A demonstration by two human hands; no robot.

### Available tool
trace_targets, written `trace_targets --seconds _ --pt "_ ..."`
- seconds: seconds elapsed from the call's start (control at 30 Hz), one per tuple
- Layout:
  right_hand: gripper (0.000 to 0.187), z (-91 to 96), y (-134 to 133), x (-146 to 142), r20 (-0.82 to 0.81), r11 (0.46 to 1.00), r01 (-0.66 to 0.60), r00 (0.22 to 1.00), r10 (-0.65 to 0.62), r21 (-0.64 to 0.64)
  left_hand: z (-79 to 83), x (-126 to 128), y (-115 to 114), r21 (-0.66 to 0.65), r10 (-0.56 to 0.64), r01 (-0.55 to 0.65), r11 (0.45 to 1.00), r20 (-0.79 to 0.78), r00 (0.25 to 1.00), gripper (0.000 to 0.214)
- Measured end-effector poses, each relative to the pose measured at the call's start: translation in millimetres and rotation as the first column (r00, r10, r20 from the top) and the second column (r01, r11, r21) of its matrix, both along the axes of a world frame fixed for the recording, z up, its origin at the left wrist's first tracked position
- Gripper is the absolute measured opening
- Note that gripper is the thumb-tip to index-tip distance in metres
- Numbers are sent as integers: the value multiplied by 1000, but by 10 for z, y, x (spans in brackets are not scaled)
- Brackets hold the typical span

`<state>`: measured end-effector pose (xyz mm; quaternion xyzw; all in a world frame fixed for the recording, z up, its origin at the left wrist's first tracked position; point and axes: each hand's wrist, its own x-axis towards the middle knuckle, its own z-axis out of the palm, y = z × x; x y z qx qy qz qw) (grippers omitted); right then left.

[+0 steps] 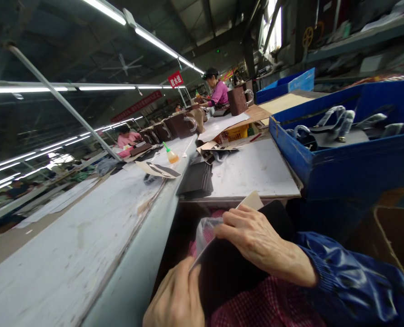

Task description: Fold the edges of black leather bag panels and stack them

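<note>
A dark flat panel [229, 268] with a pale backing lies across the person's lap at the bottom centre of the frame, still in hand and not yet set with the stack of dark pieces [197, 180] on the worktable [256, 170] above it. The left hand [176, 299] pinches its near edge, while the right hand [256, 238] lies across its top, fingers curled by a bit of clear plastic [205, 229]. At the right, a blue bin [341, 159] holds strapped parts, and a glue bottle [171, 155] stands on the long belt at centre left.
</note>
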<state>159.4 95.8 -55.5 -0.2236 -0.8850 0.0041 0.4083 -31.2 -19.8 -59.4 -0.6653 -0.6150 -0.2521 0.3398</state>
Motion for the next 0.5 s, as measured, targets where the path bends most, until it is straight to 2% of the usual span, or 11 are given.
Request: trace_targets --seconds 0.07,0.1,0.13,0.23,0.3,0.33,0.4,0.47,0.5 --pt "24 24 -23 -25 23 1000 11 1000 -11 16 -2 111 137 37 -69 78 996 -189 979 14" --pt "21 39 -38 -36 35 1000 11 999 -12 19 5 187 198 46 -66 78 996 -222 973 16" --pt "17 58 -58 -42 47 1000 11 999 -11 19 17 268 250 40 -33 43 998 -212 977 18" --pt "13 136 -137 0 57 999 23 998 -24 28 57 441 338 -51 130 -133 990 -56 990 26" --pt "16 190 -184 106 1 994 81 997 -81 67 77 410 351 -96 158 -157 983 1 987 26" --pt "17 207 -195 181 -38 988 118 993 -115 95 87 343 348 -85 138 -137 987 8 990 25" --pt "18 214 -178 354 -116 976 183 979 -169 122 114 143 327 -18 20 -21 1000 -19 1000 22" --pt "17 178 -105 506 -192 976 209 962 -193 63 155 -60 285 44 -164 166 985 -61 985 19" --pt "17 149 -53 558 -238 980 197 952 -194 -9 181 -133 257 66 -230 234 970 -59 971 18"
